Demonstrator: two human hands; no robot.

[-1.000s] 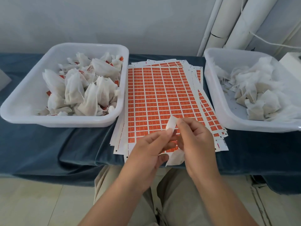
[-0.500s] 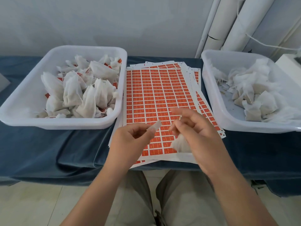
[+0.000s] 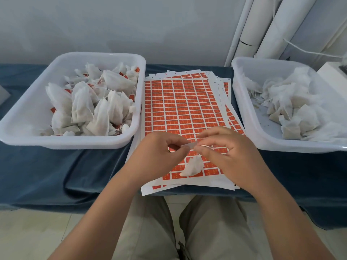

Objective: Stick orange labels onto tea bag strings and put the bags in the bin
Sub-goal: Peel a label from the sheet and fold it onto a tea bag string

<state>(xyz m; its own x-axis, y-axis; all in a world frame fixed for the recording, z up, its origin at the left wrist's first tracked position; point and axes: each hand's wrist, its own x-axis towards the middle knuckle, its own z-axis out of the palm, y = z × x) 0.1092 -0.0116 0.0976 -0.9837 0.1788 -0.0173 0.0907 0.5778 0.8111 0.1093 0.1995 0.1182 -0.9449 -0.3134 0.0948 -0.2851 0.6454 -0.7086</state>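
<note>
Head view: one tea bag (image 3: 193, 166) hangs just below where both hands meet, over the six o'clock end of the label sheets (image 3: 178, 106). Thumb and forefinger of the left hand (image 3: 159, 152) pinch a small pale label (image 3: 189, 145); the right hand (image 3: 231, 152), fingers curled, pinches its other end. At nine o'clock of the sheets a white bin (image 3: 75, 142) holds bags with orange labels; at three o'clock a second bin (image 3: 244, 109) holds plain bags. Everything sits on a blue-covered desk (image 3: 56, 175).
</note>
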